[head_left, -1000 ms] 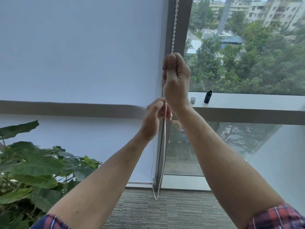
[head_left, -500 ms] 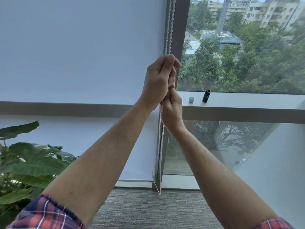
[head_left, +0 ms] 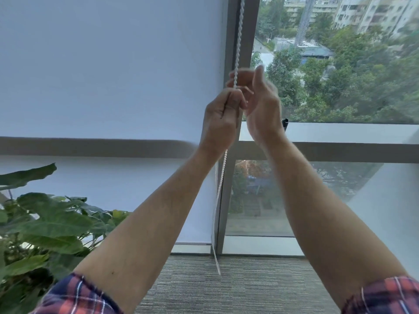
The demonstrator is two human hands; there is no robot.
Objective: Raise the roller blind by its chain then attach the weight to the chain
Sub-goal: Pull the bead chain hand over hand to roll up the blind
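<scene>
Item, bead chain, running vertically beside the blind: you are fisting it in your left hand, your loosely open, empty right hand reaching just above.

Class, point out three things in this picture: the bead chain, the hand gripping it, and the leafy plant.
bead chain (head_left: 237, 48), head view: taut stretch above the hands.
left hand (head_left: 221, 120), head view: back of the closed fist.
plant (head_left: 54, 223), head view: a broad green leaf.

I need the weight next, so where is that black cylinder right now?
In the head view, the black cylinder stands on the window ledge, right of centre, mostly hidden behind the right hand.
</scene>
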